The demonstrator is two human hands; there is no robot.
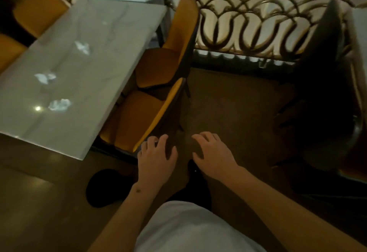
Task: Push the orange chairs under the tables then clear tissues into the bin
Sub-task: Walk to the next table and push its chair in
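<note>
A marble table [65, 112] fills the left. On it lie three crumpled tissues, the far one [82, 47], the middle one [45, 77] and the near one [59, 104]. Two orange chairs sit along its right side, seats partly under the top: the near chair [137, 116] and the far chair [168, 59]. My left hand [156, 156] rests with spread fingers at the back edge of the near chair. Just to its right, my right hand [212, 152] hovers open and holds nothing.
More orange chairs [39, 11] stand on the table's far left side. A dark chair [321, 68] stands at the right by another table edge [360, 33]. An ornate railing [248, 23] runs across the back. Brown floor lies between the chairs. No bin is in view.
</note>
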